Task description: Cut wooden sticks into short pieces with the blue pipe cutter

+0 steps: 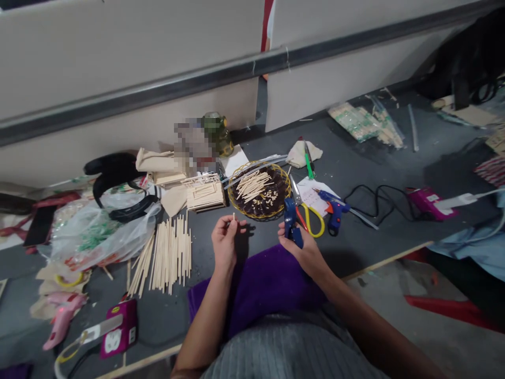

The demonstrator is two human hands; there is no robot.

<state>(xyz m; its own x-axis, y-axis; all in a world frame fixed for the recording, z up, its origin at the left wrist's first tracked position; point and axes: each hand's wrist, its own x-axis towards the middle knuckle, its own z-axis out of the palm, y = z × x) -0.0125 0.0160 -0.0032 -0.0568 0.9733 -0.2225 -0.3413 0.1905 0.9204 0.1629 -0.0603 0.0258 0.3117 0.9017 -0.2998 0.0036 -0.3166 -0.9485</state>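
My left hand [225, 239] pinches a short wooden stick piece [234, 216] upright between thumb and fingers, just in front of a round woven basket [236, 202] holding cut stick pieces. My right hand [300, 247] is closed around the blue handles of a pair of cutters [292, 218], whose blades point toward the basket. Both hands hover over the dark table above a purple cloth [268, 284] on my lap.
A bundle of long wooden sticks [168, 255] lies left of my hands. Yellow-handled scissors [311, 218] and a blue glue gun [334, 210] lie right of the basket. A small stick-built model [205, 192], plastic bags [98, 231], a pink glue gun [63, 318] and cables crowd the table.
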